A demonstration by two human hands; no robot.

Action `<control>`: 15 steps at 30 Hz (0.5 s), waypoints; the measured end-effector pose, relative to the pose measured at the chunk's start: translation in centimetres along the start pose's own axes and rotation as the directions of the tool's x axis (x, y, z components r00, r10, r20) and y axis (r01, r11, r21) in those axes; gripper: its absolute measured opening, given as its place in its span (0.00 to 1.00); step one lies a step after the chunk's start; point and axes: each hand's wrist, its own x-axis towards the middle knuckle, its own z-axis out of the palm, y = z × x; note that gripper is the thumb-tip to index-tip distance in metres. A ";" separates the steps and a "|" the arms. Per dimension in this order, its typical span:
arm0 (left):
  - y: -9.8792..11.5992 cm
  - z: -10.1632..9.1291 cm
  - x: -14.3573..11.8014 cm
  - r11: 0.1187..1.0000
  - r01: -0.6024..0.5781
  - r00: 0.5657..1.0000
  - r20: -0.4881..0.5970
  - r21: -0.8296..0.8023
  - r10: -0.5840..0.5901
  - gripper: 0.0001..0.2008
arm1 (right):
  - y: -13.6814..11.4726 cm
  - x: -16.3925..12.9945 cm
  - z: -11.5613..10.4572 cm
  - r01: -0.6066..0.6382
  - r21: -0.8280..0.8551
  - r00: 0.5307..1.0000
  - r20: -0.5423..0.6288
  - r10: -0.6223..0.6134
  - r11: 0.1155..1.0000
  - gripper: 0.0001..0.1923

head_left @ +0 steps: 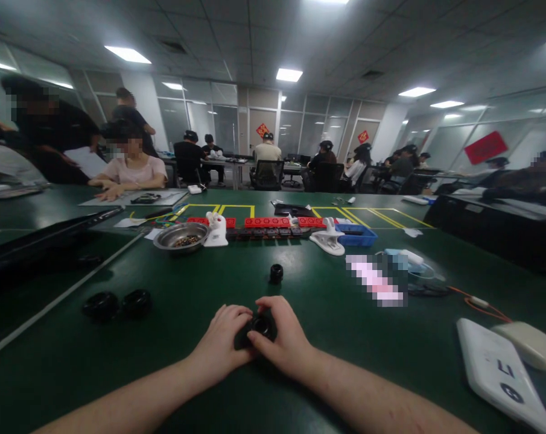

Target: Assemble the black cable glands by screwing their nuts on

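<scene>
Directly before me, both hands close round a glossy black ring-shaped part (260, 326) with a dark hollow in its middle. My left hand (224, 339) wraps its left side, fingers bent over the far edge. From the right, my right hand (287, 337) grips it between thumb and forefinger. The lower part of it is hidden by my hands. A smaller black round part (276, 273) stands on the table just beyond them. Two larger black round parts, a left one (101, 306) and a right one (136, 302), lie side by side to the left.
A metal bowl (163, 242) of small pieces, a red strip (267, 222), white clip stands (216, 232) and a blue tray (363, 236) line the green table. On the right lie a white power bank (499, 367) and cables. A person (132, 166) sits across the table.
</scene>
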 end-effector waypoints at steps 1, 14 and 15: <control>-0.1 0.0 0.0 1.000 -0.004 1.000 0.002 0.001 0.004 0.18 | -0.1 0.0 -0.1 0.009 0.006 1.000 0.027 -0.009 1.000 0.22; 0.0 0.0 0.0 1.000 0.008 1.000 -0.003 -0.012 -0.008 0.17 | -0.7 0.2 -0.3 0.014 -0.014 0.998 0.066 -0.013 1.000 0.17; 0.0 0.0 0.0 1.000 0.006 1.000 -0.001 -0.009 -0.006 0.18 | -0.7 0.2 -0.3 0.021 -0.003 0.997 0.078 -0.021 1.000 0.18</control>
